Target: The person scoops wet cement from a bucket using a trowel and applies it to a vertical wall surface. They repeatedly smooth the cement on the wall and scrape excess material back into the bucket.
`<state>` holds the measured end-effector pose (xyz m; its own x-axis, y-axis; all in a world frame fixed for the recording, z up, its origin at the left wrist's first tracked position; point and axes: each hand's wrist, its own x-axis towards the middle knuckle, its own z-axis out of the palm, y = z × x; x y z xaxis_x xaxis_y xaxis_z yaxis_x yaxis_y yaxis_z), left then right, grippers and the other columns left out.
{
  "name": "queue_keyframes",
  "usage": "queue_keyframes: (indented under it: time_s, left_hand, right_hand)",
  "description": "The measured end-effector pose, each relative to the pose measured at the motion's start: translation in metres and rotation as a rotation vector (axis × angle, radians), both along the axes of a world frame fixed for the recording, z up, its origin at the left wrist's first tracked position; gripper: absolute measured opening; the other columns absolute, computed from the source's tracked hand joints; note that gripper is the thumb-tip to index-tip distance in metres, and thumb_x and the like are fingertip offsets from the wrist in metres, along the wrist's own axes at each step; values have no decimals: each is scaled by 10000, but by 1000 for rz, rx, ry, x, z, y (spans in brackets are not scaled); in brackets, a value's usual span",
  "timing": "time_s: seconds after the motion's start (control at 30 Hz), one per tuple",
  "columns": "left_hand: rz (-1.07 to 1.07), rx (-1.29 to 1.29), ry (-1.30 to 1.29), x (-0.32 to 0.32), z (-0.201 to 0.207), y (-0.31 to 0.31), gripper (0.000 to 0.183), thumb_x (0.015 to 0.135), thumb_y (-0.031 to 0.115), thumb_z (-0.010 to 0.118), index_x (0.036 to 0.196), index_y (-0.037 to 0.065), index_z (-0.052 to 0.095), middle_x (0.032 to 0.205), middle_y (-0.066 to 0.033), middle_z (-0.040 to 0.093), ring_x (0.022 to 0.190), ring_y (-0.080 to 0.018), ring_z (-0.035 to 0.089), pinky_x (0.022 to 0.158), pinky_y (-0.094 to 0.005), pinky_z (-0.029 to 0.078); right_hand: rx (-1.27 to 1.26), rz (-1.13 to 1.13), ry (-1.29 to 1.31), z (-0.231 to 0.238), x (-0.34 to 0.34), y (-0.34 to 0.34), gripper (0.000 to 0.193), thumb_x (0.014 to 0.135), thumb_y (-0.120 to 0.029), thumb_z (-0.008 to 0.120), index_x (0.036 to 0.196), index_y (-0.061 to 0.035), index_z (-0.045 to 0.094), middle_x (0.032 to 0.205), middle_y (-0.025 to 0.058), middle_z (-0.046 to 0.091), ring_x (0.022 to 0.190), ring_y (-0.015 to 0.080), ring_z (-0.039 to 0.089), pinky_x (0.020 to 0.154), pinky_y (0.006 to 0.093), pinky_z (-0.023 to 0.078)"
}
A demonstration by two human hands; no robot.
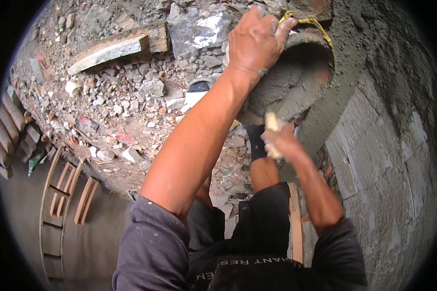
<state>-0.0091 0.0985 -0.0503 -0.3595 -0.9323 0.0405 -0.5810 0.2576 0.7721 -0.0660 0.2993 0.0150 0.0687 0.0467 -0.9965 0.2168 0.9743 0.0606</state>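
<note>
My left hand [259,41] is closed over the far left rim of a round mortar bucket [332,58], which is tilted so that its mouth faces me. A yellow rope [320,28] runs along the rim beside my thumb. Wet grey mortar [281,82] lies inside. At the near side of the mouth, my right hand [284,140] is wrapped round the pale handle of a trowel [273,121]. Motion blurs this hand, and the blade is hard to tell from the mortar it is in.
Stones and rubble [116,97] cover the ground at left, with a curved slab piece [109,54] on them. A block wall [373,140], partly smeared with mortar, rises at right. Lower left, a ladder [52,225] stands far below. A wooden plank [295,228] is beside my leg.
</note>
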Motion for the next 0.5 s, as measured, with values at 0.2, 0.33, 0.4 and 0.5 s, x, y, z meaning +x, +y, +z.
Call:
queue_keyframes:
  time_s: [0.2, 0.33, 0.4, 0.5]
  left_hand:
    - [6, 22, -46, 1, -3, -3, 353, 807, 358, 677, 648, 53, 597, 700, -108, 522, 644, -307, 570, 562, -414, 473]
    - [-39, 65, -111, -7, 5, -4, 254, 864, 293, 602, 746, 68, 607, 727, -138, 537, 693, -339, 558, 606, -428, 464]
    - [-60, 153, -129, -10, 13, -4, 227, 897, 270, 561, 808, 68, 611, 772, -175, 550, 754, -378, 556, 650, -450, 461]
    - [-100, 160, -187, -6, 17, -6, 251, 902, 279, 562, 781, 60, 593, 804, -186, 553, 743, -394, 551, 638, -456, 457]
  right_hand:
    - [-91, -695, -207, 14, 41, -25, 207, 760, -103, 546, 946, -31, 490, 635, 20, 475, 461, 106, 475, 382, 246, 418]
    - [-220, -743, -223, 42, 13, -45, 273, 763, -95, 545, 1013, -14, 472, 658, 26, 477, 459, 102, 467, 377, 245, 412]
    - [-291, -505, -145, 51, -26, -32, 304, 764, -115, 583, 1029, -7, 479, 675, 31, 489, 468, 88, 467, 394, 224, 408]
    - [-442, 500, 383, 52, -93, 14, 411, 788, -170, 608, 1126, 19, 472, 742, 93, 606, 560, 211, 579, 527, 335, 485]
